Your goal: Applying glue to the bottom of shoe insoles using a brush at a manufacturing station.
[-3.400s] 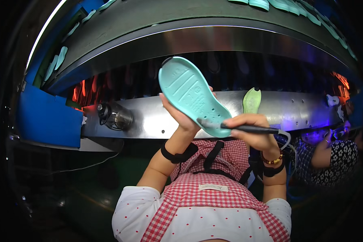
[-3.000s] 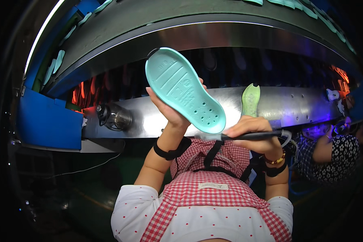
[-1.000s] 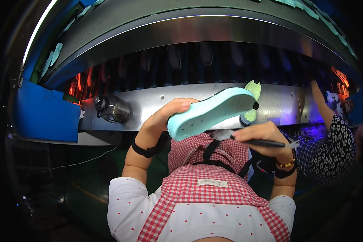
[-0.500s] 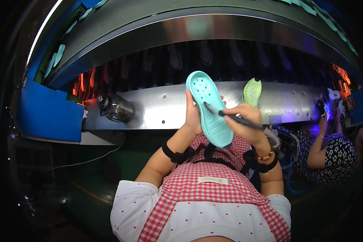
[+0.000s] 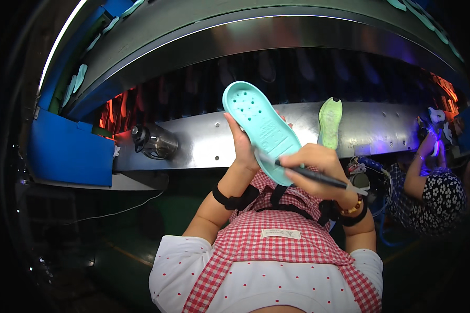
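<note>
Lying across left hand (image 5: pixel 241 145), turquoise sole (image 5: pixel 263 125) clasped at edges; right hand (image 5: pixel 319 163) clamped on brush (image 5: pixel 322 178).

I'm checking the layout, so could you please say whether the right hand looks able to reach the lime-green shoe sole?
Probably yes: the lime-green shoe sole lies uncovered beyond the right hand, though the brush it holds may hinder grasping.

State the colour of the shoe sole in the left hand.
The shoe sole is pale turquoise; the head view shows it best.
</note>
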Demonstrator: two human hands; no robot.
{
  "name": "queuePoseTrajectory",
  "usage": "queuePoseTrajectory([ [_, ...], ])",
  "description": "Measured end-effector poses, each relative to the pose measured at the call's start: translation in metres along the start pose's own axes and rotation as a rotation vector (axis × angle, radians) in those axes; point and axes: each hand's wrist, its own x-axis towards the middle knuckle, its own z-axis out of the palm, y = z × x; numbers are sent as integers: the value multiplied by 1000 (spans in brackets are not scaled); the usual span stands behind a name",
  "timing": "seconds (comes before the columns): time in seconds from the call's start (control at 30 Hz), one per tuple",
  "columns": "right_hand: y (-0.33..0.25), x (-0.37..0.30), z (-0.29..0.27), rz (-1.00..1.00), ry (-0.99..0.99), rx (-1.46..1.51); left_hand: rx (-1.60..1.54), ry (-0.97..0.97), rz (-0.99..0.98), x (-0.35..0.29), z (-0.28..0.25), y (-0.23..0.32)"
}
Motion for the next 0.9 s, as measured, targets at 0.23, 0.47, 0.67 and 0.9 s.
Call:
queuePoseTrajectory([
  [0.23, 16, 2, -9, 75, 21, 142, 98, 172, 124, 11, 6, 14],
  [0.47, 19, -5, -26, 396, 135, 321, 167, 32, 179, 18, 11, 27],
  [0.67, 25, -6, -26, 128, -111, 438, 86, -99, 157, 24, 14, 35],
  [0.9, 31, -2, 2, 376, 237, 1176, 74, 117, 57, 4, 50, 15],
])
